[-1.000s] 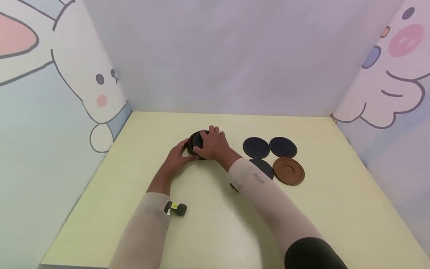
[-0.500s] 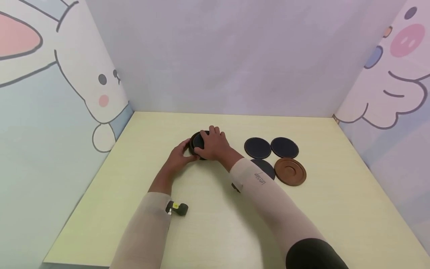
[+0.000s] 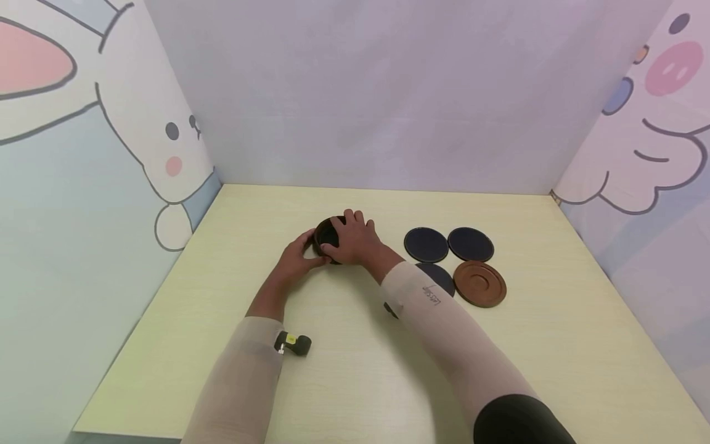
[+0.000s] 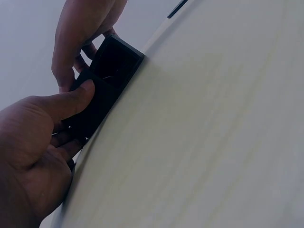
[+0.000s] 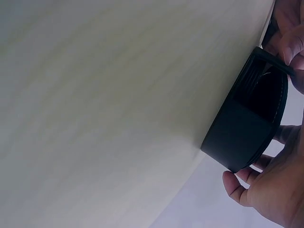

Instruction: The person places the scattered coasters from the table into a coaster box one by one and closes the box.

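Head view, upper centre: the left grip [image 3: 292, 258] pinches a round dark coaster holder [image 3: 323, 238], the right grip [image 3: 354, 240] curls over it, contents too shadowed to tell; three black coasters [image 3: 426, 245] lie centre right on the bench [image 3: 346, 370].

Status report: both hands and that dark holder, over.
Left hand grips dark holder. Right hand at its opening, grip unclear. Dark discs, brown disc to the right; nothing visibly blocking.

Pale yellow tabletop [image 3: 344, 382]; lilac-grey back wall [image 3: 377, 92]; cartoon animals [image 3: 138, 92] on side walls [image 3: 66, 240]; soft light.
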Available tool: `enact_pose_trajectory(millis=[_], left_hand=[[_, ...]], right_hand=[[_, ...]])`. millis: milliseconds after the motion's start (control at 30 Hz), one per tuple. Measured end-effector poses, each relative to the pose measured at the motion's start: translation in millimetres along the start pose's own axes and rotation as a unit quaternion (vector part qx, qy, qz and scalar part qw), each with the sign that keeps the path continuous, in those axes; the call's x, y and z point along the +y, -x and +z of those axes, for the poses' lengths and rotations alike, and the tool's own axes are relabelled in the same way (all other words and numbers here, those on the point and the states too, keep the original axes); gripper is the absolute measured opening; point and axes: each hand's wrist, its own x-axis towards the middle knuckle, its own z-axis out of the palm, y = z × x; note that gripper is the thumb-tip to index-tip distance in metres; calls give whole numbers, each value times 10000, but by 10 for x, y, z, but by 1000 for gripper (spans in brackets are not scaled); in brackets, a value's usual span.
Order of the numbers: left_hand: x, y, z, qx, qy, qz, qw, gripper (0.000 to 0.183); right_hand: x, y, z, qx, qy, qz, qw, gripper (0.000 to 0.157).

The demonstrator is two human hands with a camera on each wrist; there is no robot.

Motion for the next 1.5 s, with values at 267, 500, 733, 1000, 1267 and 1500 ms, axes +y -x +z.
enact_pose_trajectory(millis=[267,500,733,1000,1267,1500], left_hand=[[9,7,4,35,-72,1,10000,96],[7,8,0,15,-75,-101,9999,97],[1,17,-2,46,-27,-160,9999,98],[-17,1,7,20,77,-104,9999,99],[-2,28,3,64,168,-36,9998,97],[2,-9,26,54,113,40,9999,96]], right_hand=[[143,3,-53,-158,-658,-226,9975,81],[327,3,-135,-401,-1279,-341,9904,81],[439,55,-208,-613,-1532,-483,9851,80],[537,168,-309,-703,-1399,-410,9868,82],[644,348,-411,-758,-1097,-28,9911,82],[809,554,-476,-1427,-1239,-9,9820,82]])
